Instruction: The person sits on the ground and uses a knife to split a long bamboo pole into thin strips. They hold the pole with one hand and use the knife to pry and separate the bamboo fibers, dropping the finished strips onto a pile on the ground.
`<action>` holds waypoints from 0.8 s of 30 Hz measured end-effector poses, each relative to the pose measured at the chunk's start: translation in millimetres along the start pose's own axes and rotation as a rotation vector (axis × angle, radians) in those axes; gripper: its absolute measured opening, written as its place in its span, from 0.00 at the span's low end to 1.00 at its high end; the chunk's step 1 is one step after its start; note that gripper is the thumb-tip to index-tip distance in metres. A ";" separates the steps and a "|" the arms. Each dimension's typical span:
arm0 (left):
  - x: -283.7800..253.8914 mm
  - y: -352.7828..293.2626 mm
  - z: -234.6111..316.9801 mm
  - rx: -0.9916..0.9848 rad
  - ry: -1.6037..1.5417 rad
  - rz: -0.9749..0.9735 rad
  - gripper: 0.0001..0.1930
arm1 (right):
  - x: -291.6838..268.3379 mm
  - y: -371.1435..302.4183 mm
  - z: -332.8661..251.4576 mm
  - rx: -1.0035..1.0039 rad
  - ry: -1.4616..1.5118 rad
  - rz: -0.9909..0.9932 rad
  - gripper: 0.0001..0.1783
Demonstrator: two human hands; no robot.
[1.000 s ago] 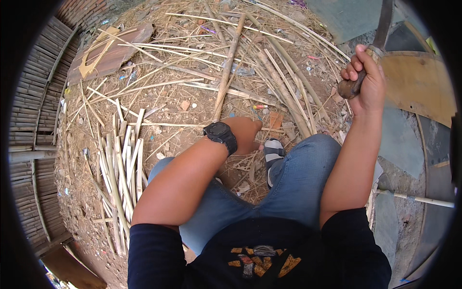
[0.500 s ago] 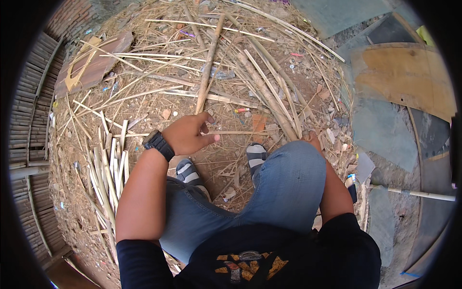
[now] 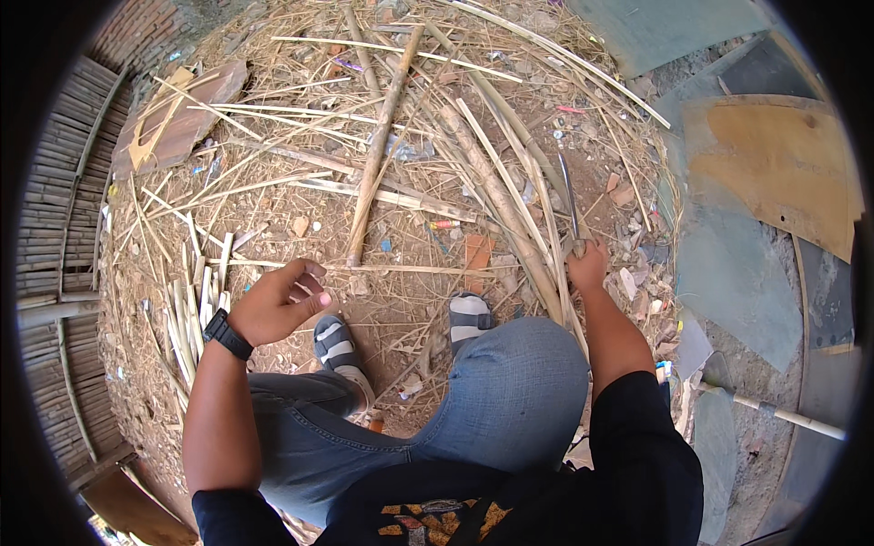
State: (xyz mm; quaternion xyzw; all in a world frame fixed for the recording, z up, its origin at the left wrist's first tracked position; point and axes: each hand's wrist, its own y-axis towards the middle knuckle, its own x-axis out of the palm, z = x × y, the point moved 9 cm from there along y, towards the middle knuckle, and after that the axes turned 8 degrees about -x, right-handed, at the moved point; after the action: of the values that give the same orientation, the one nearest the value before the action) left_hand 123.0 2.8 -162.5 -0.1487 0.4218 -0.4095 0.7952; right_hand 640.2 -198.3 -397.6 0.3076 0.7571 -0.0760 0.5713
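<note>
Straw [image 3: 305,65] litters ground [image 3: 401,305] below the knife [image 3: 570,193]; bamboo wall [image 3: 80,164] stands left.

Metal, bamboo and cloth, from afar
I see a shiny metal blade [image 3: 569,193], matt bamboo pole [image 3: 386,141], faded denim jeans [image 3: 519,391]

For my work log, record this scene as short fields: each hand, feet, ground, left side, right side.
Left hand: fingers loosely curled, nothing visible in it; black watch on the wrist
Right hand: gripping a knife, blade pointing away from the person
Feet: striped sandals
Ground: bare dirt and straw, with scattered sticks and an orange brick piece
Left side: bundle of pale strips; slatted wall
Right side: flat grey-green sheets
</note>
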 end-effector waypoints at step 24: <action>4.3 -3.5 -28.9 -0.030 -0.038 0.088 0.22 | 53.8 31.8 39.6 0.252 0.146 -0.434 0.26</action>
State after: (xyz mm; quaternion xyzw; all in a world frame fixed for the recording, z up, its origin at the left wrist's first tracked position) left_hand 99.5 0.5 -180.2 -0.1496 0.4187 -0.3649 0.8180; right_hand 681.6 -171.0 -452.5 0.2116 0.8291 -0.2682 0.4426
